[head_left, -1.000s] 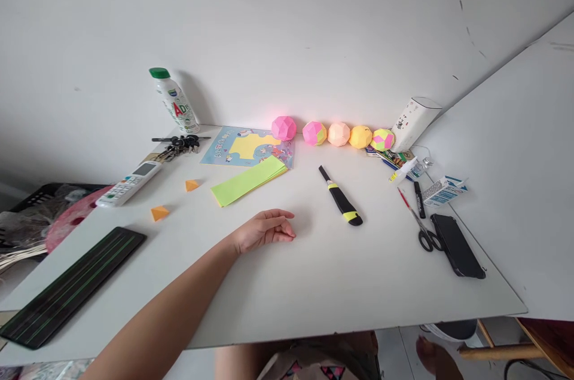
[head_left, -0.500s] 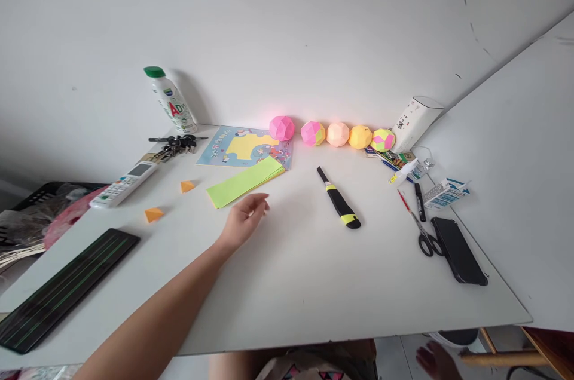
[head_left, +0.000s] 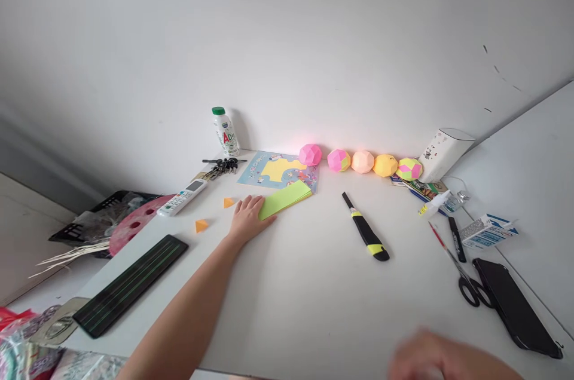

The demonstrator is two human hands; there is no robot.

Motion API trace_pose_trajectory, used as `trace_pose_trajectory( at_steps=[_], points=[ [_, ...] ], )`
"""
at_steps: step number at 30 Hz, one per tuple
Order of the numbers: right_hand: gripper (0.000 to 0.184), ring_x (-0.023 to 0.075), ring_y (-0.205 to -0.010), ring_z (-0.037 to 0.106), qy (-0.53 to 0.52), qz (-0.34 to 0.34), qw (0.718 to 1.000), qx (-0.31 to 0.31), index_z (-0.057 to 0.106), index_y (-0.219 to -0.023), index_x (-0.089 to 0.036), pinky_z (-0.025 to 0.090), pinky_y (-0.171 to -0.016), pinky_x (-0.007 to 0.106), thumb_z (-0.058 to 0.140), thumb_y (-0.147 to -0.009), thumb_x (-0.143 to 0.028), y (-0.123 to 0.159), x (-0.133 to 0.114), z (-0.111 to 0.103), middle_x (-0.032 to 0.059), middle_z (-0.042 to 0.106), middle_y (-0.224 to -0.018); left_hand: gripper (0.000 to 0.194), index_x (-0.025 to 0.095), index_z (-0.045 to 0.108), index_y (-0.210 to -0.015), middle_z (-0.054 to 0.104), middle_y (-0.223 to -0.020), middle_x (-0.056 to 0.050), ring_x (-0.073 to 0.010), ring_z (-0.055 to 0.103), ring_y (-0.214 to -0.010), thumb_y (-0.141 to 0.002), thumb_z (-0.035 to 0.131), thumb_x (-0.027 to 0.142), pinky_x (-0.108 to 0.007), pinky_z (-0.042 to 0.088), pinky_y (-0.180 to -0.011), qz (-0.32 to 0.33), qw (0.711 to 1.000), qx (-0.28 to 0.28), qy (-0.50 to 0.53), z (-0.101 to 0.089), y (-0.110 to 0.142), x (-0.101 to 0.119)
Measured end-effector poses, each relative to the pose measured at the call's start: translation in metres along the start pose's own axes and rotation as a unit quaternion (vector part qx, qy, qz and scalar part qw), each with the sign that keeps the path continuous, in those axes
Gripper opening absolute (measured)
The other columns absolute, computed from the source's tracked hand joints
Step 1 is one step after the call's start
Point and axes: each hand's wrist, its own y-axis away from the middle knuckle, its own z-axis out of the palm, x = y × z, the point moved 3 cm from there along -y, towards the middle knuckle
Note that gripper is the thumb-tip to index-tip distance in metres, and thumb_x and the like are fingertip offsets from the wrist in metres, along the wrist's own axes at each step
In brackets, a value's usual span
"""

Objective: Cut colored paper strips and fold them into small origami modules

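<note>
My left hand (head_left: 248, 218) lies palm down on the white table with its fingers spread. It touches the left end of a stack of green paper strips (head_left: 284, 199), covering that end. Left of the fingers sit two small folded orange paper pieces, one (head_left: 228, 202) close by and the other (head_left: 201, 225) nearer to me. My right hand (head_left: 430, 356) is over the table's front edge at the lower right, smeared by motion, so its fingers cannot be made out. A black and yellow utility knife (head_left: 365, 230) rests between the two hands, untouched.
Several paper balls (head_left: 362, 161) line the wall beside a picture card (head_left: 258, 172). A bottle (head_left: 225, 134), keys (head_left: 224, 166), a remote (head_left: 183, 198) and a dark striped slab (head_left: 130, 284) are on the left. Scissors (head_left: 470, 285), a marker (head_left: 457, 239) and a phone (head_left: 515, 308) lie right.
My left hand has shifted left and flattened at the green strips' left end. My right hand has risen from below the table edge. The whole view has shifted, so objects appear farther right and lower.
</note>
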Motion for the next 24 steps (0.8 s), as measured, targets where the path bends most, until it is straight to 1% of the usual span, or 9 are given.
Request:
trace_pose_trajectory(
  at_steps=[2, 4, 6, 8, 12, 16, 18, 20, 24],
  points=[
    [0.03, 0.0235, -0.097, 0.058, 0.102, -0.004, 0.991, 0.088, 0.061, -0.109, -0.027, 0.049, -0.083, 0.037, 0.041, -0.091, -0.04, -0.048, -0.003, -0.028, 0.0066, 0.062, -0.104, 0.067, 0.016, 0.042, -0.13, 0.044, -0.137, -0.011, -0.0287, 0.028, -0.132, -0.08, 0.037, 0.06, -0.046, 0.017, -0.109, 0.028, 1.0, 0.003, 0.01, -0.001, 0.001, 0.001],
    [0.034, 0.0265, -0.1, 0.056, 0.31, 0.012, 0.906, 0.287, 0.057, -0.117, -0.025, 0.047, -0.084, 0.042, 0.04, -0.09, -0.038, -0.088, -0.003, -0.055, 0.0104, 0.06, -0.11, 0.064, 0.015, 0.043, -0.129, 0.045, -0.135, -0.012, -0.028, 0.03, -0.131, -0.081, 0.039, 0.057, -0.046, 0.019, -0.109, 0.059, 0.998, 0.006, 0.023, -0.001, 0.002, 0.002],
    [0.037, 0.0313, -0.103, 0.053, 0.469, 0.031, 0.806, 0.359, 0.055, -0.12, -0.019, 0.044, -0.083, 0.047, 0.044, -0.087, -0.032, -0.113, 0.004, -0.066, 0.0152, 0.058, -0.115, 0.063, 0.015, 0.044, -0.128, 0.046, -0.134, -0.013, -0.0291, 0.034, -0.129, -0.079, 0.043, 0.054, -0.047, 0.022, -0.109, 0.088, 0.995, 0.006, 0.036, 0.0, 0.004, 0.006],
    [0.037, 0.031, -0.095, 0.054, 0.542, 0.049, 0.755, 0.365, 0.054, -0.121, -0.015, 0.047, -0.075, 0.044, 0.041, -0.087, -0.024, -0.121, 0.019, -0.074, 0.0158, 0.06, -0.108, 0.062, 0.014, 0.045, -0.128, 0.047, -0.133, -0.013, -0.0303, 0.034, -0.129, -0.079, 0.047, 0.051, -0.048, 0.025, -0.108, 0.126, 0.991, 0.003, 0.049, 0.002, 0.007, 0.017],
    [0.036, 0.0297, -0.087, 0.056, 0.495, 0.056, 0.761, 0.416, 0.059, -0.113, -0.014, 0.046, -0.071, 0.042, 0.038, -0.085, -0.022, -0.095, 0.045, -0.095, 0.0148, 0.064, -0.097, 0.062, 0.016, 0.043, -0.13, 0.049, -0.132, -0.011, -0.0299, 0.035, -0.128, -0.078, 0.052, 0.048, -0.047, 0.026, -0.108, 0.241, 0.968, -0.004, 0.073, 0.006, 0.024, 0.057],
    [0.037, 0.0267, -0.079, 0.06, 0.097, 0.039, 0.863, 0.495, 0.055, -0.11, -0.015, 0.05, -0.062, 0.037, 0.038, -0.084, -0.037, -0.07, 0.046, -0.112, 0.0128, 0.066, -0.092, 0.066, 0.017, 0.033, -0.137, 0.042, -0.138, -0.011, -0.0309, 0.029, -0.131, -0.081, 0.046, 0.052, -0.05, 0.025, -0.108, 0.313, 0.946, -0.012, 0.08, 0.007, 0.042, 0.089],
    [0.036, 0.0231, -0.072, 0.061, -0.144, -0.002, 0.877, 0.457, 0.05, -0.111, -0.018, 0.05, -0.056, 0.034, 0.038, -0.085, -0.041, -0.071, 0.038, -0.109, 0.0106, 0.066, -0.092, 0.069, 0.018, 0.033, -0.137, 0.035, -0.142, -0.013, -0.0333, 0.024, -0.133, -0.081, 0.045, 0.055, -0.053, 0.023, -0.108, 0.323, 0.943, -0.01, 0.077, 0.007, 0.045, 0.092],
    [0.03, 0.0194, -0.063, 0.059, -0.287, -0.031, 0.87, 0.399, 0.051, -0.104, -0.02, 0.048, -0.052, 0.031, 0.042, -0.084, -0.04, -0.075, 0.028, -0.101, 0.0078, 0.065, -0.088, 0.068, 0.017, 0.035, -0.136, 0.034, -0.143, -0.014, -0.035, 0.024, -0.133, -0.081, 0.044, 0.055, -0.055, 0.024, -0.107, 0.304, 0.949, 0.0, 0.081, 0.008, 0.044, 0.089],
    [0.033, 0.0143, -0.05, 0.053, -0.363, -0.018, 0.869, 0.336, 0.053, -0.078, -0.019, 0.043, -0.047, 0.026, 0.044, -0.083, -0.05, -0.079, 0.018, -0.089, 0.0031, 0.061, -0.071, 0.065, 0.016, 0.033, -0.137, 0.037, -0.14, -0.014, -0.033, 0.028, -0.131, -0.083, 0.043, 0.052, -0.053, 0.025, -0.107, 0.306, 0.948, -0.004, 0.088, 0.012, 0.041, 0.082]
  ],
)
